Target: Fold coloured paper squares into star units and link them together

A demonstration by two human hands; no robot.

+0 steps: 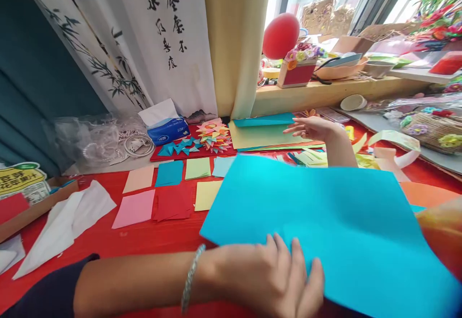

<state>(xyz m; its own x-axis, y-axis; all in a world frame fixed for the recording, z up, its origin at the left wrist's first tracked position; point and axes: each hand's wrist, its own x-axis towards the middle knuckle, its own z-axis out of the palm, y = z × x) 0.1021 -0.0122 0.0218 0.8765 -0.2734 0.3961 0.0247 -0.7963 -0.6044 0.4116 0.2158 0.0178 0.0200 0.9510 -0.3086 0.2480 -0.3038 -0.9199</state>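
My left hand point(270, 274), with a silvery bracelet on the wrist, grips the near edge of a large bright blue sheet of paper point(325, 207). Its fingers lie on the sheet's upper face; the thumb is hidden. The sheet is tilted and raised over the red table point(130, 250). Beyond its far edge my right hand point(314, 129) is held up, fingers stretched loosely to the left with nothing in them. The sheet covers much of that forearm. Behind this hand lies a stack of large coloured sheets point(260, 135), yellow and blue among them.
Left of the blue sheet, small paper squares lie in two rows, including a red pile point(173, 202). Behind them are folded paper pieces point(215, 135) and a tissue pack point(166, 123). White tissue point(72, 217) lies left. Yellow-green paper strips point(310, 157) lie near my right forearm.
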